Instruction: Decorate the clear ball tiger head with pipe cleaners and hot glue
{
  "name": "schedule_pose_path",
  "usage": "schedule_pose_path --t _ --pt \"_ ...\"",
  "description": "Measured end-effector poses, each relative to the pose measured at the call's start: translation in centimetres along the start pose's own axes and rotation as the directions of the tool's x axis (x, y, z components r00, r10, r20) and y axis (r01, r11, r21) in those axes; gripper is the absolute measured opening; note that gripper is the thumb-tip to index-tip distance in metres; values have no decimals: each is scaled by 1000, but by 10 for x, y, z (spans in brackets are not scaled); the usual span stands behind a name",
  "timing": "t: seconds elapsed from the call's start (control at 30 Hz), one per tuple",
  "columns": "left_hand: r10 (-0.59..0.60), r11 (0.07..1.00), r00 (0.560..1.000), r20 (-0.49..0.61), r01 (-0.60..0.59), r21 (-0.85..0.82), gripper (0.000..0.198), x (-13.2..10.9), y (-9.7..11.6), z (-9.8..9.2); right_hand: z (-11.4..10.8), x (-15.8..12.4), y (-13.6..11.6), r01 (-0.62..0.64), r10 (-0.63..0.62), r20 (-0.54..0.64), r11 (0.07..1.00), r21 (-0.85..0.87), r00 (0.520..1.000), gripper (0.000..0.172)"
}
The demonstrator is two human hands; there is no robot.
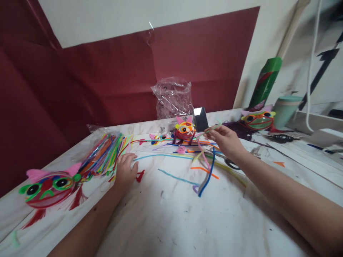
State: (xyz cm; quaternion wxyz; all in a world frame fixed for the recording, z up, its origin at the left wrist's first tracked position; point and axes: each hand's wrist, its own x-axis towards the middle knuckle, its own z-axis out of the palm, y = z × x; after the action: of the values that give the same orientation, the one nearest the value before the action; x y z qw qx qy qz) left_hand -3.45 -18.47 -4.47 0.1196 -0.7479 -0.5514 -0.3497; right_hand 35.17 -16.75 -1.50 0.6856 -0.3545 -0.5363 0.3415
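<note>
My right hand is raised over the table's right side, thumb and fingers pinched on a pale green pipe cleaner. My left hand rests on the table with its thumb apart from its bent fingers. One end of a light blue pipe cleaner lies right at these fingers; I see no grip on it. Between the hands lie loose pipe cleaners: a dark blue one, an orange one and a pink one. Behind them sits a small animal-face craft with pink ears.
A bundle of coloured pipe cleaners lies left, behind a tasselled mask-like face. Another face craft stands right, near a light green lidded bin. At the back are a clear plastic bag and a phone. Scissors lie below my right wrist.
</note>
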Motion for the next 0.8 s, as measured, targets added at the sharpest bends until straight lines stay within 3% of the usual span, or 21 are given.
schedule_pose_path --t 0.1,0.2,0.33,0.43,0.5,0.6,0.63,0.7,0.8 --pt "2 999 1000 24 -1 -33 23 -1 2 2 -2 4 2 -3 25 -174 992 126 985 24" --pt "-1 998 998 59 5 -66 23 -2 2 4 -8 10 -2 61 -23 -304 991 117 952 26" --pt "-6 994 997 76 14 -106 22 -3 2 7 -13 14 -21 181 -143 -343 980 81 929 28" --pt "-48 985 997 57 57 -163 22 -2 10 5 -3 5 -42 253 -246 -335 967 -22 910 27" --pt "-99 965 995 31 104 -241 22 -4 24 -2 12 -11 -57 260 -289 -234 955 -145 928 27" --pt "-99 890 994 47 109 -442 21 -14 59 -18 44 -46 -75 190 -153 132 920 -342 979 33" --pt "-34 852 995 92 77 -517 21 -18 72 -24 54 -59 -78 175 -69 282 913 -368 957 35" --pt "104 746 988 116 -1 -665 20 -28 96 -33 73 -85 -81 157 55 501 915 -371 863 42" --pt "139 610 977 160 43 -791 15 -41 120 -41 91 -113 -72 27 236 624 924 -381 745 42"
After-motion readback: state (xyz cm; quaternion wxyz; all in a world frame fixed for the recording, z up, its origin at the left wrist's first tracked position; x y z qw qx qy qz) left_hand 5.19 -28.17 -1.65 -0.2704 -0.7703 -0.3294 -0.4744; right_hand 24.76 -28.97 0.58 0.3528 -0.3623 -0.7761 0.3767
